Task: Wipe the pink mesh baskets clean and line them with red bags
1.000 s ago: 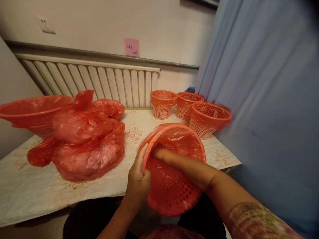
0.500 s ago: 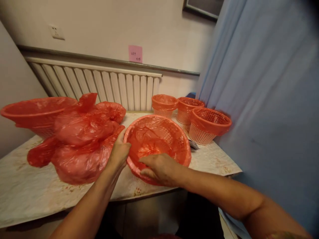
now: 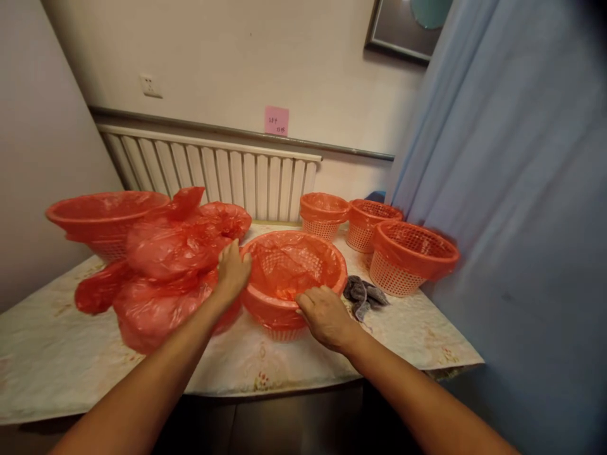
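Note:
A round mesh basket (image 3: 284, 333) stands upright on the table in front of me, lined with a red plastic bag (image 3: 294, 265) that is folded down over its rim. My left hand (image 3: 234, 268) grips the rim on the left side, fingers on the outside. At the front right of the rim, my right hand (image 3: 325, 316) is closed over the edge and the bag film. Close by on the left lies a pile of puffed red plastic bags (image 3: 165, 253), partly hidden by my left forearm. A crumpled dark grey cloth (image 3: 364, 296) lies right of the basket.
Several bag-lined baskets stand about: a wide one (image 3: 107, 208) at left, and a small one (image 3: 325, 212), a middle one (image 3: 372, 218) and a larger one (image 3: 412, 256) at right. A radiator (image 3: 213, 170) runs behind the table (image 3: 42, 354); a blue curtain (image 3: 512, 208) hangs right.
The basket has gone from tilted toward me to upright on the table. My right hand has moved from inside its front to the front-right rim. The grey cloth shows more fully.

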`<action>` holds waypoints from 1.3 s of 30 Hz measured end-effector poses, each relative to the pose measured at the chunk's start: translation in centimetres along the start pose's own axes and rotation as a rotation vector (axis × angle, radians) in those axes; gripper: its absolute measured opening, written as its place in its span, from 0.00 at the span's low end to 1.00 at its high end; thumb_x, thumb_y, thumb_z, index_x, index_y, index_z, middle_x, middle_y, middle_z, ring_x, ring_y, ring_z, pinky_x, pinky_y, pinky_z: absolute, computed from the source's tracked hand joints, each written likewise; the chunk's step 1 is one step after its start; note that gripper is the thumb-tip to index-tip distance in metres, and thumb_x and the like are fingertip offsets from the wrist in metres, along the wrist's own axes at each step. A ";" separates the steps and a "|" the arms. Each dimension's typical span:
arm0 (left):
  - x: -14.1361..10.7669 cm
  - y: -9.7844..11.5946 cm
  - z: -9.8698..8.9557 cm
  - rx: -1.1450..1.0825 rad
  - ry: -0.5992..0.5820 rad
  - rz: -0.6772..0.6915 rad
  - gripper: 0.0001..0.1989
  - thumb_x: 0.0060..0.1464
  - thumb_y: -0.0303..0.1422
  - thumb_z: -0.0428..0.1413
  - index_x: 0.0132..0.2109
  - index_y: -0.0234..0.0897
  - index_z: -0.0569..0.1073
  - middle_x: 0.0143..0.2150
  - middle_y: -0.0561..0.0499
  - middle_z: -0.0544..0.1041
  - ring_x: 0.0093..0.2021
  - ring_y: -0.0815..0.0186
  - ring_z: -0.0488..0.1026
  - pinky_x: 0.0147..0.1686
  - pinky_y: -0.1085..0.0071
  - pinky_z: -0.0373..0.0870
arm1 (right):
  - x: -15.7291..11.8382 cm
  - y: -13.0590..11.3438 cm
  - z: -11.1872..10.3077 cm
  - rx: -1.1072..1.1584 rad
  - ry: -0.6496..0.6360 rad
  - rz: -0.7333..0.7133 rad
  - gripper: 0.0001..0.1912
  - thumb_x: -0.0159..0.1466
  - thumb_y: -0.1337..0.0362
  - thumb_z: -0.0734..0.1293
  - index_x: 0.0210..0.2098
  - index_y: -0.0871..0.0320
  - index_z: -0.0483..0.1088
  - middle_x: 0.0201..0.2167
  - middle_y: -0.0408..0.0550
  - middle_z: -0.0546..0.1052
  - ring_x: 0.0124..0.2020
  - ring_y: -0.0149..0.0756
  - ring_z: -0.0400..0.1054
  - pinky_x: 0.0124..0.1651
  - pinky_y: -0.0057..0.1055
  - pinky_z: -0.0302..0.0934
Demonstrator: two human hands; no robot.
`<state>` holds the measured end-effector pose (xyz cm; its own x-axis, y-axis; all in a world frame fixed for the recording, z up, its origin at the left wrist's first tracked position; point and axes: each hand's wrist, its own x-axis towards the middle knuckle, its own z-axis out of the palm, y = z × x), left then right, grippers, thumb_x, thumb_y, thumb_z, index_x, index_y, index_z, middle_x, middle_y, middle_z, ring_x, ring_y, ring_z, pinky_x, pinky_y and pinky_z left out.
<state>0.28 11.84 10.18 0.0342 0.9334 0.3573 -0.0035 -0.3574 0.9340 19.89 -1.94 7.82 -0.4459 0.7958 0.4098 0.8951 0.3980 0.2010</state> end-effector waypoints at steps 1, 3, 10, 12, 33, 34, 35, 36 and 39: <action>-1.1 0.3 0.2 0.049 0.031 0.069 0.19 0.49 0.28 0.56 0.51 0.37 0.70 0.56 0.43 0.72 0.62 0.52 0.60 0.61 0.53 0.57 | 0.2 -0.1 0.1 -0.002 0.008 0.002 0.08 0.69 0.62 0.60 0.35 0.58 0.67 0.31 0.47 0.73 0.31 0.37 0.62 0.34 0.34 0.49; -4.1 0.8 0.7 0.425 -0.095 0.431 0.14 0.57 0.31 0.51 0.51 0.38 0.70 0.55 0.44 0.72 0.60 0.54 0.63 0.61 0.51 0.54 | 0.4 -0.5 0.5 -0.003 0.032 0.010 0.09 0.69 0.61 0.60 0.35 0.58 0.67 0.31 0.48 0.73 0.32 0.37 0.62 0.34 0.34 0.49; -9.9 -0.6 1.6 0.862 -0.456 0.806 0.11 0.65 0.34 0.47 0.43 0.35 0.72 0.33 0.49 0.74 0.35 0.62 0.67 0.42 0.61 0.61 | 0.2 0.3 0.9 0.033 0.017 -0.040 0.11 0.70 0.59 0.59 0.38 0.59 0.68 0.31 0.48 0.73 0.32 0.37 0.62 0.34 0.33 0.50; -8.9 -1.1 0.7 0.885 -0.474 0.840 0.13 0.66 0.34 0.45 0.36 0.35 0.71 0.31 0.50 0.71 0.33 0.63 0.64 0.41 0.62 0.59 | -0.4 2.1 0.6 0.039 -0.005 -0.064 0.13 0.69 0.57 0.59 0.36 0.59 0.68 0.32 0.48 0.73 0.32 0.36 0.62 0.35 0.33 0.50; -6.5 -0.2 -4.9 0.800 -0.620 0.875 0.11 0.65 0.30 0.44 0.38 0.38 0.70 0.33 0.50 0.70 0.37 0.61 0.64 0.44 0.61 0.61 | -1.8 2.4 0.1 -0.011 0.136 -0.123 0.17 0.70 0.55 0.57 0.29 0.58 0.66 0.28 0.48 0.71 0.30 0.37 0.60 0.34 0.34 0.47; -6.4 0.0 -5.3 0.793 -0.621 0.859 0.09 0.64 0.31 0.45 0.40 0.38 0.70 0.35 0.49 0.71 0.39 0.61 0.66 0.46 0.60 0.61 | -2.2 2.8 0.2 -0.011 0.137 -0.122 0.18 0.70 0.55 0.57 0.29 0.58 0.66 0.28 0.48 0.71 0.30 0.37 0.59 0.35 0.34 0.47; -6.5 0.3 -5.3 0.790 -0.614 0.848 0.08 0.64 0.32 0.47 0.42 0.38 0.70 0.37 0.49 0.73 0.42 0.60 0.66 0.48 0.59 0.61 | -2.4 3.0 0.3 -0.011 0.139 -0.112 0.18 0.69 0.54 0.58 0.29 0.58 0.66 0.28 0.48 0.70 0.30 0.37 0.59 0.35 0.34 0.47; -6.8 0.6 -5.0 0.790 -0.604 0.844 0.08 0.64 0.32 0.48 0.45 0.39 0.70 0.40 0.48 0.73 0.45 0.59 0.66 0.50 0.58 0.60 | -2.5 2.8 0.4 -0.010 0.143 -0.097 0.18 0.69 0.54 0.58 0.28 0.58 0.65 0.28 0.48 0.70 0.30 0.38 0.59 0.35 0.34 0.47; -9.0 0.9 -2.9 0.813 -0.609 0.869 0.12 0.63 0.33 0.49 0.52 0.37 0.67 0.45 0.45 0.73 0.49 0.57 0.66 0.52 0.57 0.60 | -2.1 0.3 0.7 -0.013 0.175 -0.041 0.17 0.69 0.55 0.58 0.29 0.57 0.65 0.27 0.47 0.70 0.30 0.38 0.59 0.34 0.35 0.45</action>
<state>-2.93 3.23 7.82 0.7628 0.3068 0.5692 0.3337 -0.9408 0.0600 21.12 -3.16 6.39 -0.4759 0.6869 0.5492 0.8765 0.4220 0.2317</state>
